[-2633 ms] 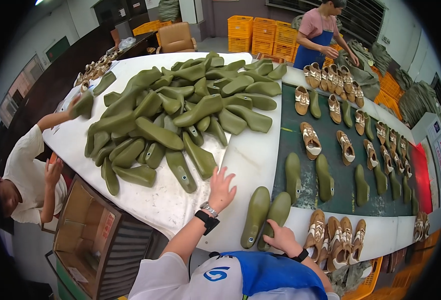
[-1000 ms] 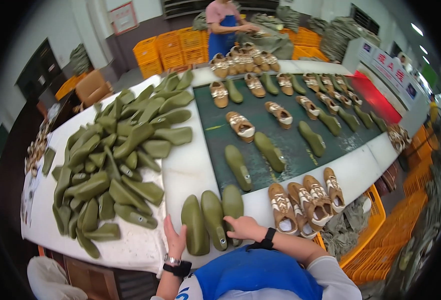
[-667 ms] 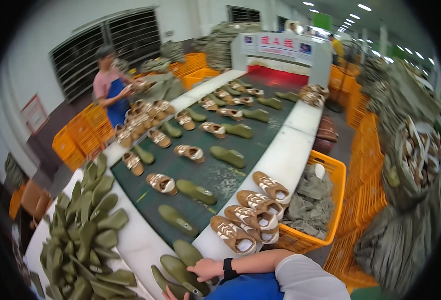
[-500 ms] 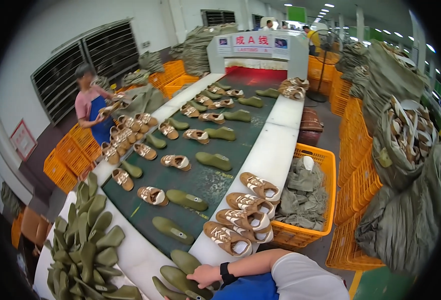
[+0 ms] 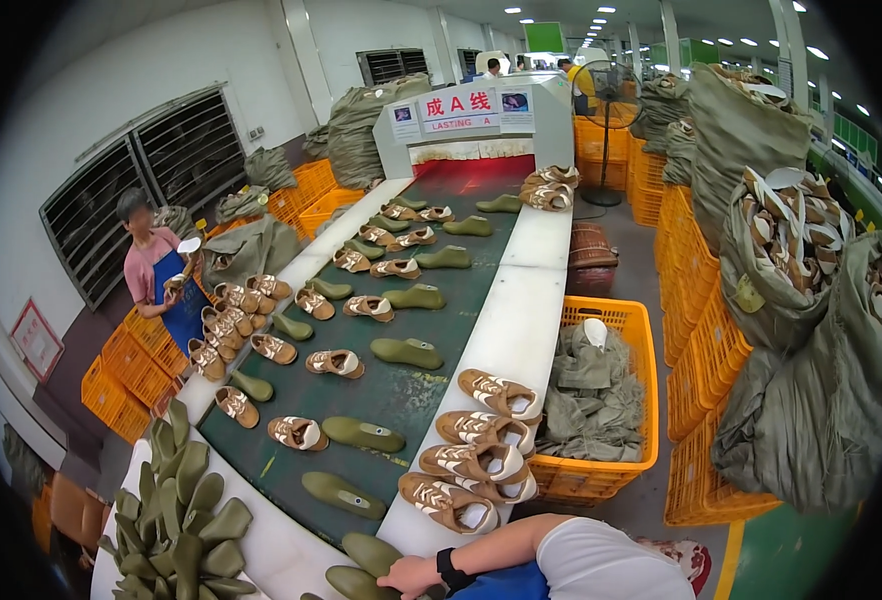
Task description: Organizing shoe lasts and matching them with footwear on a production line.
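Observation:
At the lower edge, my right hand (image 5: 411,576), with a black band on its wrist, has its fingers curled against a green shoe last (image 5: 353,581). Its fingertips are partly cut off by the edge. Another green last (image 5: 371,551) lies just beyond, at the near end of the white ledge. My left hand is out of view. To the left of my hand, a big heap of green lasts (image 5: 186,515) covers a white surface. Brown shoe uppers (image 5: 446,501) with white stripes stand in a row on the right ledge.
A green conveyor belt (image 5: 261,440) carries uppers and lasts in rows from a machine opening (image 5: 473,158). To the right are an orange crate (image 5: 644,400) of grey cloth and stuffed sacks (image 5: 811,410). Across the belt, a person in a blue apron (image 5: 176,290) handles shoe parts.
The view has shifted, so the scene sits further left. My right hand stays at the lasts by the lower edge. The person opposite now holds up a shoe part with its pale side showing.

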A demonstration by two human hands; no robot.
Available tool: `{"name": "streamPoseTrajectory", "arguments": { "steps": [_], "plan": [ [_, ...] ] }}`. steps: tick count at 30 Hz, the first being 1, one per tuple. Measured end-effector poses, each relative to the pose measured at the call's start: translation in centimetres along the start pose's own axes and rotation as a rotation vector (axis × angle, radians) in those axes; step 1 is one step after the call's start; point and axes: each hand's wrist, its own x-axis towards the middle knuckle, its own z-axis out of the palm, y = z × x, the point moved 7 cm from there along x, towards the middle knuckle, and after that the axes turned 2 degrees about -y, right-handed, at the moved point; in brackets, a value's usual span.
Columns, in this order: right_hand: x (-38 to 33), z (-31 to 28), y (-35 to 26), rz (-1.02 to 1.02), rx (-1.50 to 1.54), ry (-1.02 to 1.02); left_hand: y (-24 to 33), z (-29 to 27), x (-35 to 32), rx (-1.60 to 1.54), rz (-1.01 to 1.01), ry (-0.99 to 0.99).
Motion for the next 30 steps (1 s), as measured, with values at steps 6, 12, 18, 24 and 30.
{"name": "streamPoseTrajectory", "arguments": {
  "steps": [6, 12, 18, 24, 30],
  "plan": [
    [-0.4, -0.8, -1.1, 0.002, 0.068, -0.051, 0.9, -0.3, -0.2, -0.06, 0.167, -0.041],
    [1.5, 1.7, 0.6, 0.017, -0.102, 0.005, 2.6, 0.6, -1.0, 0.068, 0.293, -0.03],
    [0.5, 1.7, 0.1, 0.08, -0.088, 0.006, 12.6, 1.6, -5.5, 0.596, 0.547, 0.25],
    [0.2, 0.7, 0.5, 0.217, -0.212, 0.056, 13.1, 2.0, -3.5, 0.681, 0.448, 0.181],
    [0.6, 3.7, 2.8, 0.058, 0.293, 0.375, 12.5, 2.9, -1.3, 0.658, 0.361, 0.077]
  ]
}}
